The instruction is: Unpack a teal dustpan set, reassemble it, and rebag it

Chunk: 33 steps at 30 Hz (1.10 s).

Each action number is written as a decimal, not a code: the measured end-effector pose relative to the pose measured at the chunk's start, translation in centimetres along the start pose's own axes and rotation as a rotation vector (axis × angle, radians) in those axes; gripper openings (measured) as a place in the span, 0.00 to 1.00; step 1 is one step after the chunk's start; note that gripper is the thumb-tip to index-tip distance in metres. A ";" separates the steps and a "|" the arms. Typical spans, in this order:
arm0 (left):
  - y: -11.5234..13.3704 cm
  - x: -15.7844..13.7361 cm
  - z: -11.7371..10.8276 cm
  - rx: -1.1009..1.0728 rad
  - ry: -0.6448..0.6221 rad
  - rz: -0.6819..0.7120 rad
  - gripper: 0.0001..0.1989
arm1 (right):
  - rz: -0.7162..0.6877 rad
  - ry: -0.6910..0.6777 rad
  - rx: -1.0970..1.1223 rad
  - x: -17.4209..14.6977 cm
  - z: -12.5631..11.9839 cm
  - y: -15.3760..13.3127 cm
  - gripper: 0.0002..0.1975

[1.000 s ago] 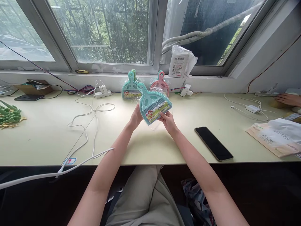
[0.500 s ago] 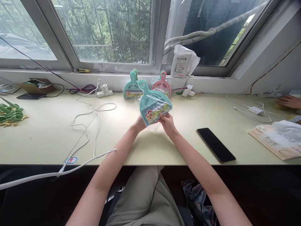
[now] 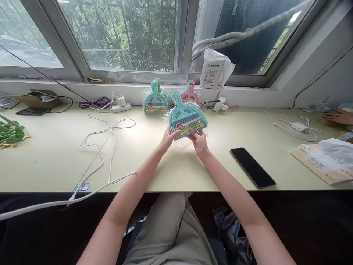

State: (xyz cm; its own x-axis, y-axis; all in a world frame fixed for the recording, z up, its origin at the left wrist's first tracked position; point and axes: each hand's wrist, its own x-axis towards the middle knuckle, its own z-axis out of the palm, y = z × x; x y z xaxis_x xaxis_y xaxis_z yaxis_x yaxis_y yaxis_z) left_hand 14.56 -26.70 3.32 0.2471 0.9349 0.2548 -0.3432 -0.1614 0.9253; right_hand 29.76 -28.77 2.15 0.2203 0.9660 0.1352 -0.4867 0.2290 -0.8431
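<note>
A teal dustpan and brush set [image 3: 187, 115] in clear plastic wrap is held up over the table, its handle leaning up and left. My left hand [image 3: 167, 141] grips its lower left corner, thumb on the printed label. At the lower right edge, my right hand [image 3: 199, 142] is closed on the same set, thumb in front. Behind it, a wrapped pink dustpan set [image 3: 191, 91] stands against the wall, partly hidden. More wrapped teal dustpan sets [image 3: 156, 98] lean there to the left, with a greener one at the back.
A black phone [image 3: 253, 168] lies to the right, near a tissue pack [image 3: 322, 162]. White cables [image 3: 106, 147] run across the left side, one passing by my left forearm. Green plastic pieces [image 3: 11, 132] lie far left. Another person's hand [image 3: 339, 116] rests at the far right.
The held dustpan set has shifted right and turned more upright and square to me. My left thumb has come round onto the front of the label.
</note>
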 end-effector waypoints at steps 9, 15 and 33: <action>1.1 -0.3 -0.4 -0.058 -0.031 -0.048 0.24 | 0.011 -0.007 0.011 0.4 -0.3 0.1 0.18; 1.2 -0.1 -0.9 0.030 -0.030 -0.066 0.23 | 0.025 -0.010 0.003 0.4 -0.4 0.0 0.17; 1.2 0.6 -1.7 -0.221 -0.040 -0.146 0.46 | 0.048 -0.105 0.001 0.5 -0.4 0.1 0.18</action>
State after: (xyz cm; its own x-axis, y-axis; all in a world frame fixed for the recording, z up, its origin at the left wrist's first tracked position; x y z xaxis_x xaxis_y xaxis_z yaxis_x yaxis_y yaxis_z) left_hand 12.77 -25.82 4.15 0.3431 0.9291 0.1381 -0.4899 0.0515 0.8702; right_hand 30.20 -28.30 1.96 0.1066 0.9831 0.1488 -0.4956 0.1823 -0.8492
